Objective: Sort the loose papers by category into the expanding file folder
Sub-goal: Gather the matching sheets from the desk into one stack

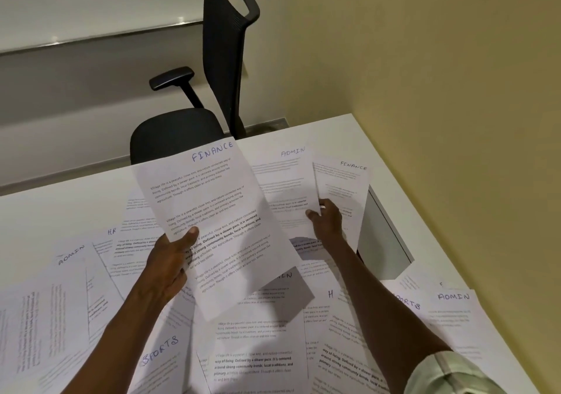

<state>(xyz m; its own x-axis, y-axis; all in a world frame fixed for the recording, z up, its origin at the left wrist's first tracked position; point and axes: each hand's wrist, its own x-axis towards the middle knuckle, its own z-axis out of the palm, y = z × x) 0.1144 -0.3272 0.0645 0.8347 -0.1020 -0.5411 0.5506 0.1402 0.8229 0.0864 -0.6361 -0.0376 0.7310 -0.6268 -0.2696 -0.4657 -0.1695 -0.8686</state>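
Note:
My left hand [168, 261] grips a printed sheet headed FINANCE [218, 211] by its left edge and holds it lifted above the desk. My right hand [326, 216] pinches the lower left corner of a second sheet headed FINANCE [341, 184], raised at the far right. Several loose sheets cover the white desk [76, 202]: an ADMIN sheet [285, 175] at the back, another ADMIN sheet [73, 275] at the left, an HR sheet [121, 241], a SPORTS sheet [161, 360] near me, and an ADMIN sheet [452, 311] at the right. A grey flat object [385, 241], perhaps the file folder, lies at the right.
A black office chair [194, 96] stands behind the desk's far edge. A yellow wall [440, 59] runs along the right side of the desk. A white board [91, 1] hangs on the back wall.

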